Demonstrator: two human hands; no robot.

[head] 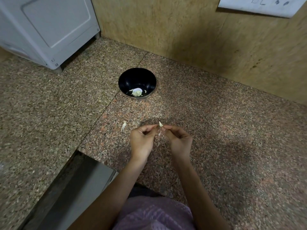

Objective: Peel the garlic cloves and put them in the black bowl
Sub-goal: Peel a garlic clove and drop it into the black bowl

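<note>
Here, two hands (141, 141) (178, 141) — one clove (160, 124), one bowl (129, 78)

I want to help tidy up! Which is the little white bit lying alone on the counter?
On the speckled counter, find the black bowl near the wall. Nearer than the bowl, the bit lies just left of the left hand. The clove is pinched between that hand and the right hand, and other pieces sit in the bowl; this bit lies alone, untouched.

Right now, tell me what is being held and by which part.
A garlic clove, pinched at its lower end between the left grip and the right grip; its tip sticks up free, skin hanging below.
</note>
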